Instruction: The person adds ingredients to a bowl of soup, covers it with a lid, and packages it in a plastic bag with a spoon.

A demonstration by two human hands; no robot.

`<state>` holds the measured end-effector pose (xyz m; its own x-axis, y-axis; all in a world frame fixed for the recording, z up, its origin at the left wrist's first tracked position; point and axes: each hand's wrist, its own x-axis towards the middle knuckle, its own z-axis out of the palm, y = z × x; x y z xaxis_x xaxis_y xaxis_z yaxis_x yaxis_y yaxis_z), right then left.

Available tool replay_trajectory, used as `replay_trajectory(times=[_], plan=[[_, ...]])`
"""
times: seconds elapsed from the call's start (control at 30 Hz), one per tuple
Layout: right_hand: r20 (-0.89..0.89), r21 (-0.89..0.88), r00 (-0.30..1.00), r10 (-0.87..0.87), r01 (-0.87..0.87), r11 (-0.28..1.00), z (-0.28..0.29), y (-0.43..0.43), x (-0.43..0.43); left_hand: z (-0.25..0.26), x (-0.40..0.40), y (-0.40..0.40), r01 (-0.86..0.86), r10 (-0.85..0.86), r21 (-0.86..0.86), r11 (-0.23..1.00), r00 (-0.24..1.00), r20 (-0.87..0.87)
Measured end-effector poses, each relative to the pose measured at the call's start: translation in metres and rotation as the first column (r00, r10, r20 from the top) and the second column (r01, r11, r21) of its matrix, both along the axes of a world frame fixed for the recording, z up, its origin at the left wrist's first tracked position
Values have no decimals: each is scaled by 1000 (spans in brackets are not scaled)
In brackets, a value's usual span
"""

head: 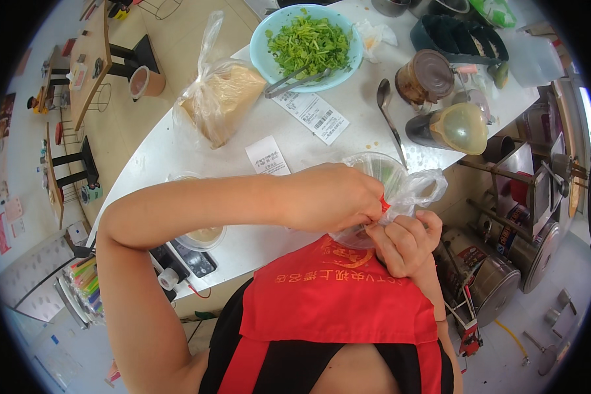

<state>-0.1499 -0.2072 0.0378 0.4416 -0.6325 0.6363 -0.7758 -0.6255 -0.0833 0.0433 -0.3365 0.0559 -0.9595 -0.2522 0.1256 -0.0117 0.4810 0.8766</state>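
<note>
At the table's near right edge, my left hand (pixel 342 197) pinches the gathered neck of a clear plastic bag (pixel 418 189), with a bit of red tie at its fingertips. Touching it from the right, my right hand (pixel 406 241) has its fingers curled on the same bag, just below its loop handles. Inside the bag is a round clear container (pixel 374 165), partly hidden by my hands; green shows through its top. A second round tub (pixel 204 236) with pale contents stands under my left forearm, which covers much of it.
Beyond my forearm lie printed slips (pixel 320 118), a knotted bag of tan contents (pixel 221 106), and a bowl of chopped greens (pixel 310 47) with metal tongs (pixel 295 83). Right of them are a spoon (pixel 385 98), a lidded jar (pixel 431 74), a dark-liquid jug (pixel 445 128). Phone (pixel 197 258) at left.
</note>
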Motion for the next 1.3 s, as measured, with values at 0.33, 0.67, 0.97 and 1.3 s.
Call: replay_trajectory(times=[0.33,0.67,0.97,1.3], plan=[[-28,51,999,38,-36,998,4,2,-2,15,-17,-15,145,-216,212,966,906,364],[-40,28,999,21,-20,999,3,1,-2,12,-11,3,-95,-132,462,882,890,436],[-11,102,1000,-28,29,994,2,4,-1,31,-13,-7,212,-274,173,962,767,581],[105,314,969,-224,182,932,6,-11,-14,26,-6,-3,-35,77,-131,991,939,335]])
